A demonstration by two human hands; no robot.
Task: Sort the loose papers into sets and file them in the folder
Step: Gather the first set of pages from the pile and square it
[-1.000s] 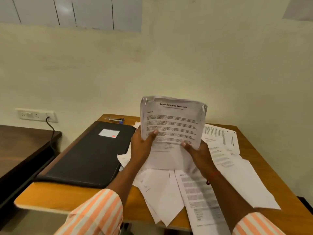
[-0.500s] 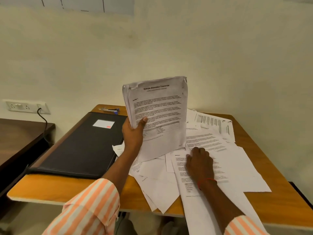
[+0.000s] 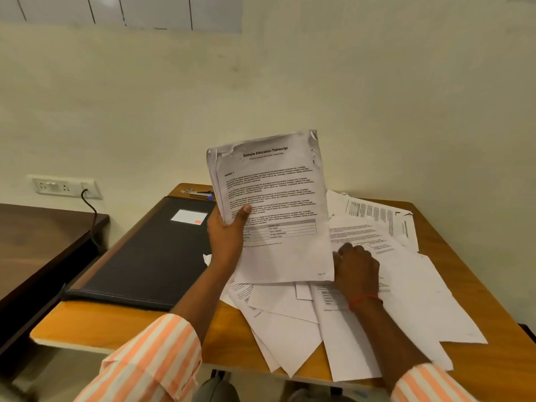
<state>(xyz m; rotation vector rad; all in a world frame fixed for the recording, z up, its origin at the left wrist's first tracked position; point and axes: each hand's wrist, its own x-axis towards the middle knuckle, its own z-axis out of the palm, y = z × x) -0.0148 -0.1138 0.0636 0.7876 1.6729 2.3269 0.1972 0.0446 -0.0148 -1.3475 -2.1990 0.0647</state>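
One black folder, bearing one white label; one raised sheaf of printed pages, its sheets too close to count; loose sheets overlapping on the counter, at least eight, exact number unclear; two hands, left hand and right hand; one darker counter alongside; one wall socket plate with one cable.

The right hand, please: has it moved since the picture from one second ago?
Yes. The right hand let go of the held sheaf and came down onto the loose papers on the table.
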